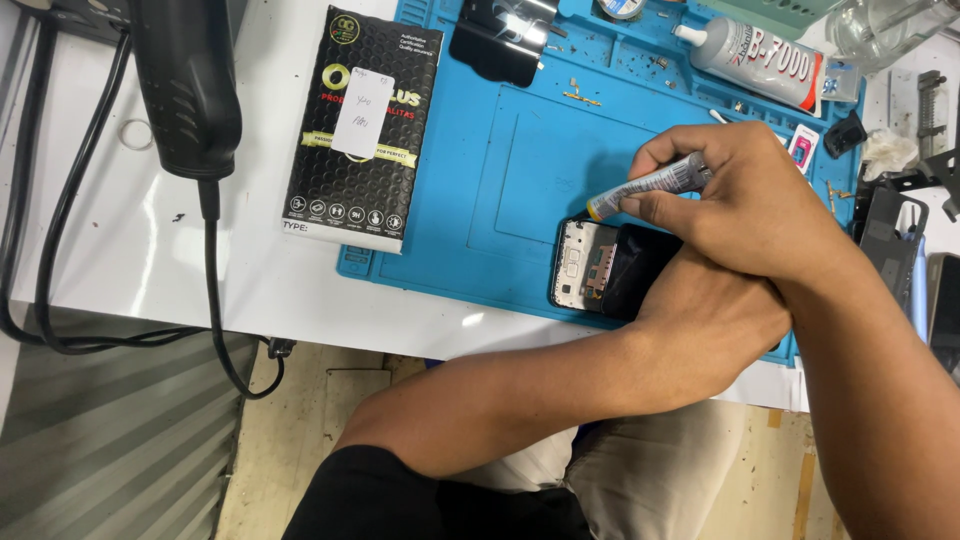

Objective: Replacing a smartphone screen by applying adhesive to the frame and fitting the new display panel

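Note:
An opened phone (585, 265), with its white inner frame and black lower part showing, lies on the near edge of a blue work mat (480, 190). My left hand (715, 315) reaches across from the left and grips the phone's right end, partly hidden under my right hand. Just above the phone, my right hand (755, 205) pinches a small grey glue tube (655, 183). The tube's yellow tip points left and hangs slightly over the phone's top edge.
A black retail box (362, 125) with a white label lies left of the mat. A black corded tool (185, 85) and cables (55, 220) sit at the far left. A large white adhesive tube (760, 58), a dark phone part (500, 40), small screws and tools are at the back and right.

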